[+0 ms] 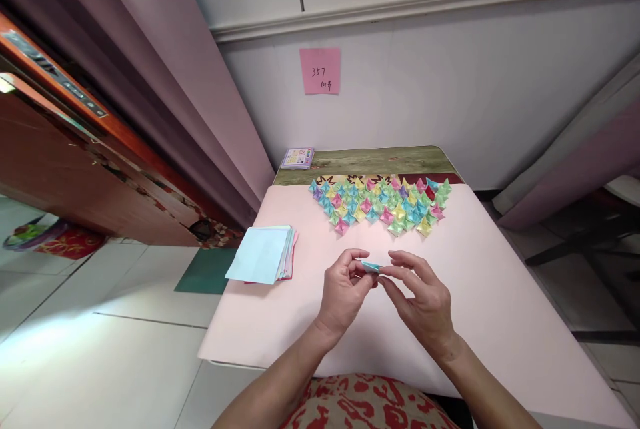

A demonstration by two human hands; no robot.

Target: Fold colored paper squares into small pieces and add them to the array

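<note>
Between my two hands, above the pink-covered table (480, 322), is a small folded piece of light blue paper (371, 267). My left hand (346, 285) pinches it from the left between thumb and fingers. On its right end, the thumb and index fingertip of my right hand (421, 295) close on the paper, while the other fingers are raised. Beyond my hands lie many folded paper pieces (384, 199) in blue, green, yellow, pink and purple, set close together in rows. A stack of square paper sheets (257, 254), light blue on top, rests to the left.
A small printed packet (298, 158) sits at the table's far left corner, on a wood-patterned strip (370, 161). Behind it, a pink note (320, 71) is stuck to the wall. Purple curtains (190, 82) hang on the left, beside a reddish-brown cabinet (100, 169).
</note>
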